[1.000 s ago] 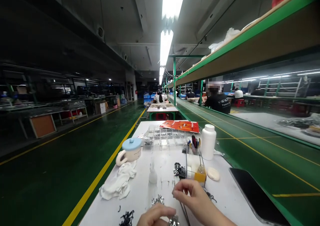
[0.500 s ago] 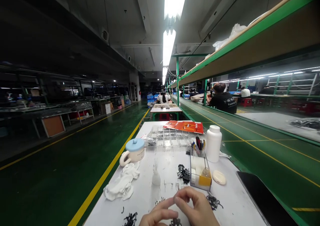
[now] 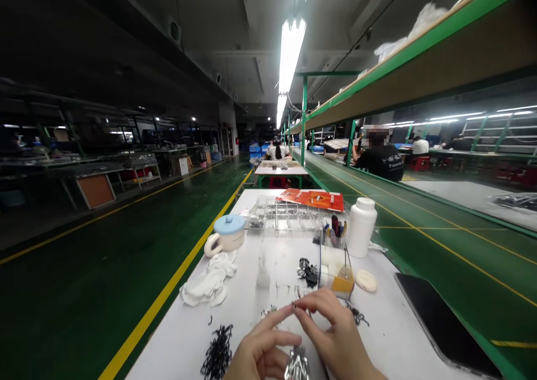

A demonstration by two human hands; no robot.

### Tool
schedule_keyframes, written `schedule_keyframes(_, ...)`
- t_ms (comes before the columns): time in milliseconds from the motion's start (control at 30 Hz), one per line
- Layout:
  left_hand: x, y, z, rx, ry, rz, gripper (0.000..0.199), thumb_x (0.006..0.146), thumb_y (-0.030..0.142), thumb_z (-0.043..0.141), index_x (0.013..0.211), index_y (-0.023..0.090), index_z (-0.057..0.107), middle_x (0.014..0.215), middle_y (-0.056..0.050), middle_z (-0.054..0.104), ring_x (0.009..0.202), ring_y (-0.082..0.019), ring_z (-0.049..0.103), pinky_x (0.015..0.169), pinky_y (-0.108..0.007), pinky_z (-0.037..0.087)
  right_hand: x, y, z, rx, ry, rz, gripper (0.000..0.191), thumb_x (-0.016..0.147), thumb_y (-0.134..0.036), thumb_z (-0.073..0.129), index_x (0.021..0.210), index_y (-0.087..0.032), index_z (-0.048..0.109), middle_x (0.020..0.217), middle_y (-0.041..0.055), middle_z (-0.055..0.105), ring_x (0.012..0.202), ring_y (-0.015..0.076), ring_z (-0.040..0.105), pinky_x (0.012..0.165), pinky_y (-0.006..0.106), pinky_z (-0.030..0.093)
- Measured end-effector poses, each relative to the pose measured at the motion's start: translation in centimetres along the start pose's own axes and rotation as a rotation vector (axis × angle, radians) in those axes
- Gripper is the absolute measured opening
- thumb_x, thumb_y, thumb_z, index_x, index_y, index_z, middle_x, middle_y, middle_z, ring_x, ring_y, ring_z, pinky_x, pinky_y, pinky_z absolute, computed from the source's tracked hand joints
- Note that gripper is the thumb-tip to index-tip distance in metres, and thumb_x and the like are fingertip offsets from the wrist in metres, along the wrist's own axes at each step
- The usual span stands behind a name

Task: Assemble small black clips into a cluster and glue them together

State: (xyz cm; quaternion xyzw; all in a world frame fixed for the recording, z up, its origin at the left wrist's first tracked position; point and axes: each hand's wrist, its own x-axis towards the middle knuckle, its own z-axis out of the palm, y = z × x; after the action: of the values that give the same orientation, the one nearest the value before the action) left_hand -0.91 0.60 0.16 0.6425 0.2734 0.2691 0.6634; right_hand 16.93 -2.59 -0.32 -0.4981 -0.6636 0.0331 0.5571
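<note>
My left hand and my right hand meet at the fingertips over the white table. A tiny dark piece is pinched between the fingertips of my right hand, and my left index finger touches it. Below the fingers, beside my left hand, lie shiny metal parts. A pile of black curved parts is left of my left hand. More black parts lie partly hidden behind my right hand. Small silver pieces sit just beyond my left fingers.
Farther off stand a clear organizer, a white bottle, a lidded mug and a small clear bottle. A white cloth is at left, a black phone at right. People sit at other tables.
The view has tilted down, showing more of the black pile and metal parts. My right fingertips have parted slightly, and the tiny piece between them now shows.
</note>
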Motion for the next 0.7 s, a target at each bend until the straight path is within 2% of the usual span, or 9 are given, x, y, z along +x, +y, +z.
schedule_keyframes(100,-0.4,0.3,0.1,0.073,-0.061,0.071,0.036,0.065,0.022,0.074,0.101,0.022,0.068,0.147,-0.011,0.028,0.062,-0.003,0.053,0.068,-0.021,0.051,0.1,-0.3,-0.4,0.009,0.001,-0.011,0.007,0.082,-0.018,0.059,0.086,-0.021,0.064,0.078,0.0027,0.065,0.076,0.016,0.058,0.069,0.03,0.048)
schedule_keyframes(233,-0.6,0.5,0.2,0.129,-0.077,0.11,0.036,0.067,0.015,0.07,0.102,0.02,0.066,0.145,-0.012,0.031,0.063,-0.004,0.055,0.068,-0.021,0.053,0.2,-0.5,-0.8,0.01,-0.022,-0.006,0.007,0.081,-0.017,0.06,0.085,-0.021,0.063,0.077,0.0031,0.064,0.075,0.0164,0.058,0.067,0.031,0.049)
schedule_keyframes(700,-0.9,1.0,0.2,0.228,-0.094,0.162,0.038,0.068,0.012,0.067,0.105,0.02,0.063,0.143,-0.011,0.035,0.063,-0.003,0.054,0.07,-0.021,0.053,0.4,-1.0,-1.4,-0.034,-0.061,-0.043,0.01,0.079,-0.014,0.063,0.087,-0.021,0.063,0.078,0.0039,0.064,0.075,0.0165,0.056,0.066,0.033,0.048)
